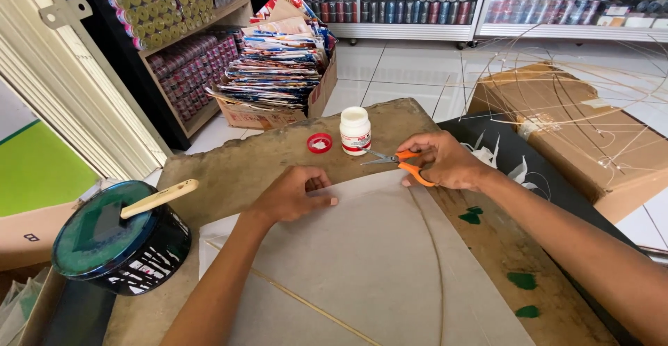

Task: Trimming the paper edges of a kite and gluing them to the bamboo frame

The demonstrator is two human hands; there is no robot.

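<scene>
Two bare hands work at the far edge of a grey paper sheet (369, 262) lying on a worn board (278, 158). Left hand (292, 194) presses flat, fingers loose, on the sheet's far corner; right hand (445, 161) grips orange-handled scissors (400, 159), blades pointing left. Just beyond them stand a white glue bottle (355, 130) and its red cap (319, 143); a paint tin (118, 245) sits near left.

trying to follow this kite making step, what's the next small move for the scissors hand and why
Probably close the orange-handled scissors along the top edge of the grey paper sheet. The right hand holds them with blades open at that edge, while the left hand presses the sheet flat over the thin bamboo sticks.
</scene>
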